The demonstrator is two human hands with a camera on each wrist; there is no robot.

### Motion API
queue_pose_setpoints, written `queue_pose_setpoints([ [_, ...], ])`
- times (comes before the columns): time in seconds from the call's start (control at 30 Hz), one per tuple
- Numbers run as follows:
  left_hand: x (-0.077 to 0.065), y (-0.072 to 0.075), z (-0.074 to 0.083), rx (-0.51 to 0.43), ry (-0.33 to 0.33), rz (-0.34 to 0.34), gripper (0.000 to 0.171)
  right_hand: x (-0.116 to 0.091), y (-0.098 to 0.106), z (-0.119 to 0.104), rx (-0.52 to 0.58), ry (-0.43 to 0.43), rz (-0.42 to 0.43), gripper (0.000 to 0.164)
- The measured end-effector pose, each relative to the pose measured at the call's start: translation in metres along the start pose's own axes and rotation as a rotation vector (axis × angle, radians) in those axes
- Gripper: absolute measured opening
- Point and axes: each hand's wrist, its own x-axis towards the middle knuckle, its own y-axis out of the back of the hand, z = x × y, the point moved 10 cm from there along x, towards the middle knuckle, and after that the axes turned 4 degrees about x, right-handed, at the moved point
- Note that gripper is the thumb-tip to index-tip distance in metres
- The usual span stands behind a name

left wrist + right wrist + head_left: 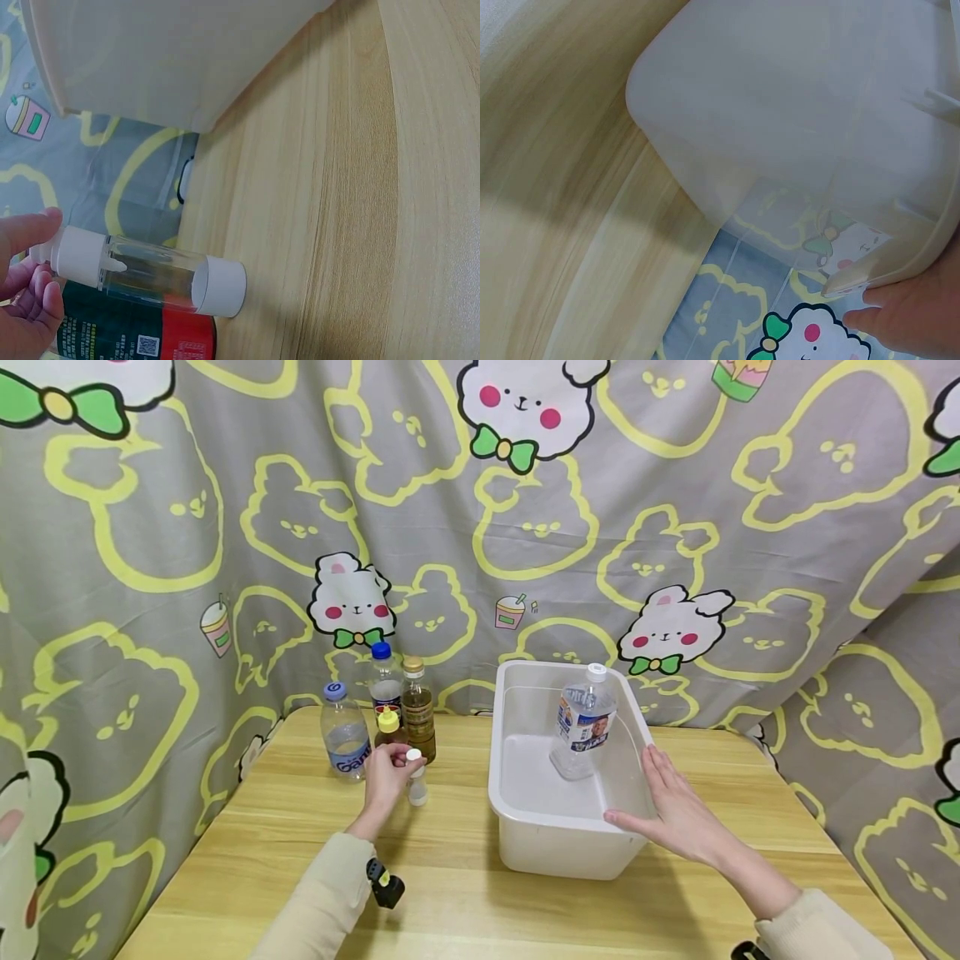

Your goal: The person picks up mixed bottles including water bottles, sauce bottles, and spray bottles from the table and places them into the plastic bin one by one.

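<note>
Forward, left fingers [395, 751] pinching cap [414, 755], right fingers [660, 767] extended

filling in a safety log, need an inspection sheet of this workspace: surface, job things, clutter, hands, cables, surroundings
Surface: light wood table, no spill seen
Job's things: small clear bottle with white top and base; pale tub with a large labelled bottle inside
Clutter: left of the tub, front blue-capped bottle, rear blue-capped bottle, yellow-topped bottle and gold-capped bottle
Hands: left hand pinches the small clear bottle's top; right hand rests on the tub's rim
Cables: nothing seen
Surroundings: patterned curtain behind the table and at both sides
</note>
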Motion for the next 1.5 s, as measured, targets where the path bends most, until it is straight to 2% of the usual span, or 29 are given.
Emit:
queue_pose_setpoints([
  [0.23,0.000,0.001,0.000,0.007,0.008,-0.002,0.024,0.000,0.000,0.000,0.002,0.004,0.000,0.103],
  [0.4,0.001,0.003,0.006,0.009,-0.011,-0.004,0.023,0.001,-0.001,0.000,0.004,0.006,-0.001,0.103],
  [0.97,-0.002,0.009,0.039,-0.012,-0.109,-0.041,0.022,0.001,0.000,0.000,0.005,0.006,0.001,0.103],
  [1.2,-0.003,0.010,0.050,-0.022,-0.112,-0.081,0.020,0.001,0.001,-0.001,0.007,0.006,-0.002,0.103],
  [1.5,-0.006,0.018,0.073,-0.012,-0.164,-0.096,0.018,0.001,0.002,-0.001,0.007,0.001,-0.011,0.103],
])
